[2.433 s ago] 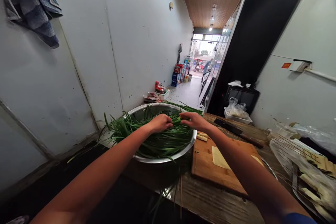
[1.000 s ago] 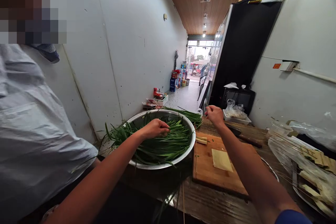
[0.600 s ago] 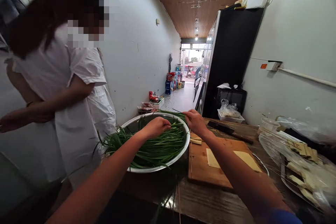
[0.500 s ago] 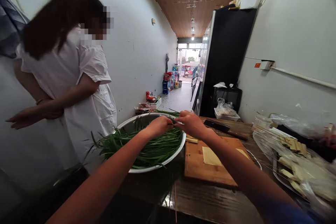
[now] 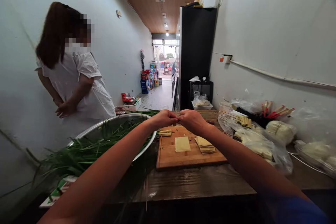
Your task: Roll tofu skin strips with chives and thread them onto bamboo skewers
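Observation:
My left hand [image 5: 165, 118] and my right hand [image 5: 193, 121] meet above the back of a wooden cutting board [image 5: 168, 159], both with fingers pinched. Whatever lies between their fingertips is too small to make out. A single square yellow sheet [image 5: 182, 144], like tofu skin, lies flat on the board. To its right is a small stack of the same sheets [image 5: 205, 145], partly behind my right forearm. Pale rolls [image 5: 165, 133] rest at the board's left edge. Left of it stands a large metal bowl [image 5: 153, 139] full of long green chives [image 5: 86, 152], partly covered by my left forearm.
On the right are skewers with rolls [image 5: 244, 121], plastic bags of food [image 5: 262, 145] and a dark container of red-tipped sticks [image 5: 277, 112]. A person in white [image 5: 86, 80] stands beyond the bowl at left. A black cabinet [image 5: 198, 49] rises behind the table.
My view has swung right, so the scene sits further left. Both hands have moved from over the bowl to above the board, still pinched close together. The person at left appears further off.

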`<action>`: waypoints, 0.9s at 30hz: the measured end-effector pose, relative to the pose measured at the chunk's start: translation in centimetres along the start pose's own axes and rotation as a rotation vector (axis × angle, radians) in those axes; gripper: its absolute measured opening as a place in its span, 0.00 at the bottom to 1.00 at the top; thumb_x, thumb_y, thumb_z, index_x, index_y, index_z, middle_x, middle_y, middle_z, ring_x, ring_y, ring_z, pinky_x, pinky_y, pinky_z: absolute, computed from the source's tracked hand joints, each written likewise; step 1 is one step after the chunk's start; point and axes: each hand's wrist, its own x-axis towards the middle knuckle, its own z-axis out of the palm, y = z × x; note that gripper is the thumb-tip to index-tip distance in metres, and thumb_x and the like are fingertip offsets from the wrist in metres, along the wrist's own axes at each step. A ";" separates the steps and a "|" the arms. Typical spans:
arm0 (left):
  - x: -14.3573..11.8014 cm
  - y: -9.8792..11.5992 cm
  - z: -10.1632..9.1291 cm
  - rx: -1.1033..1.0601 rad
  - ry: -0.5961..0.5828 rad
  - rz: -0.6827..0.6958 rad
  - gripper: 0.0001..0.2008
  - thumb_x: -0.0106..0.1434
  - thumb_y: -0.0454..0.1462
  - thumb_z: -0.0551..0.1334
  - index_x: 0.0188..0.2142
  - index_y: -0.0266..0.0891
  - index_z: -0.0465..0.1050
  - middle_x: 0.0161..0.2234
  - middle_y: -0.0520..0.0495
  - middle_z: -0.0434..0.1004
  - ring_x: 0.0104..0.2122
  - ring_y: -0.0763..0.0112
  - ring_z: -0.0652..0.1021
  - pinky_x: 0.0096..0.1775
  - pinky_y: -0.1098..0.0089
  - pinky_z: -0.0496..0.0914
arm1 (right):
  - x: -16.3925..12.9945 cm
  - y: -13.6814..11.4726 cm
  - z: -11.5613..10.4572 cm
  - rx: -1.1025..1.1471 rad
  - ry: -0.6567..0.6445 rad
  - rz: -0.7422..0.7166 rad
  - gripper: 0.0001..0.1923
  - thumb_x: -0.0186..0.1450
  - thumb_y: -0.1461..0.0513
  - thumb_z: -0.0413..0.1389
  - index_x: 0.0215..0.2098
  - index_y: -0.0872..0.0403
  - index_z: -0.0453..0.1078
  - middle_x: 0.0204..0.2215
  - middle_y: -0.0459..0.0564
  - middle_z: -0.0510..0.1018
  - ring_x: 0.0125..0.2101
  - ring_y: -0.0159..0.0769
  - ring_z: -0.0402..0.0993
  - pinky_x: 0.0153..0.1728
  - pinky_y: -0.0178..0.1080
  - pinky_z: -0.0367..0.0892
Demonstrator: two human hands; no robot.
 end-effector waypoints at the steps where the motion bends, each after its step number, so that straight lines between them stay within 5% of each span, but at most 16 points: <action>1: 0.5 0.3 0.4 -0.004 -0.025 -0.009 0.15 0.53 0.45 0.59 0.24 0.33 0.73 0.18 0.53 0.67 0.19 0.79 0.61 0.22 0.76 0.56 | -0.4 0.5 -0.1 0.017 -0.016 0.024 0.13 0.65 0.62 0.50 0.34 0.59 0.75 0.31 0.57 0.75 0.32 0.36 0.70 0.32 0.35 0.59; 10: 2.1 3.5 2.2 0.184 0.020 0.034 0.14 0.53 0.43 0.58 0.26 0.34 0.76 0.19 0.53 0.70 0.19 0.78 0.61 0.23 0.75 0.55 | -2.4 6.8 0.1 0.628 -0.183 0.210 0.09 0.55 0.62 0.56 0.30 0.57 0.77 0.17 0.42 0.71 0.20 0.25 0.61 0.22 0.29 0.54; 19: 3.3 4.2 2.8 0.273 -0.035 0.056 0.15 0.53 0.44 0.58 0.22 0.34 0.75 0.14 0.55 0.60 0.18 0.78 0.59 0.22 0.74 0.52 | -2.7 7.3 0.4 0.791 -0.265 0.172 0.10 0.55 0.62 0.54 0.27 0.60 0.76 0.13 0.40 0.66 0.15 0.23 0.58 0.18 0.28 0.52; 22: 2.6 3.4 2.9 0.167 0.009 0.102 0.18 0.55 0.46 0.57 0.26 0.34 0.76 0.15 0.55 0.62 0.18 0.78 0.59 0.22 0.75 0.52 | -3.2 7.4 0.7 1.028 -0.224 0.217 0.11 0.55 0.59 0.56 0.28 0.60 0.75 0.13 0.41 0.69 0.14 0.23 0.61 0.17 0.28 0.57; 27: 1.2 0.8 6.3 0.018 0.314 0.192 0.15 0.58 0.43 0.55 0.30 0.35 0.77 0.25 0.50 0.74 0.27 0.73 0.69 0.32 0.74 0.62 | -3.6 7.2 1.9 1.474 0.047 0.445 0.16 0.52 0.54 0.61 0.28 0.60 0.72 0.17 0.43 0.72 0.16 0.23 0.65 0.18 0.29 0.63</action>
